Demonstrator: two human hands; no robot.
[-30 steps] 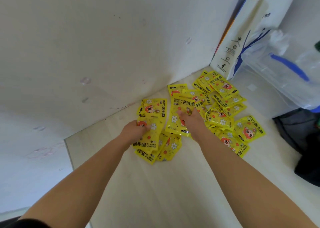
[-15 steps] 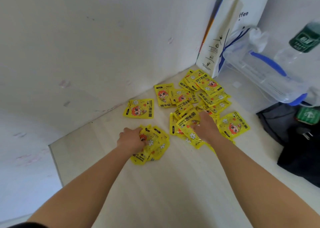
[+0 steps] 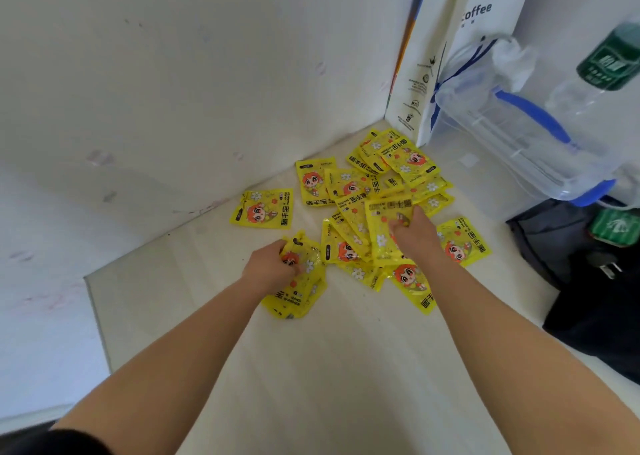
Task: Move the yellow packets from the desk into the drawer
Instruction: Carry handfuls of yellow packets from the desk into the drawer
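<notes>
On the desk (image 3: 311, 368), the left hand (image 3: 273, 267) curls its fingers round a packet bunch (image 3: 298, 292); the right hand (image 3: 414, 234) pinches a top packet (image 3: 386, 222); best gather each handful squarely before lifting.

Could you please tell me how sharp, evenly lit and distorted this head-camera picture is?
Head view: soft, even daylight with only faint shadows; the packets at the centre are sharp enough to read, with glare on the one under the right hand; the bottle at the right edge is smeared; the wide lens bends the desk edge.
</notes>
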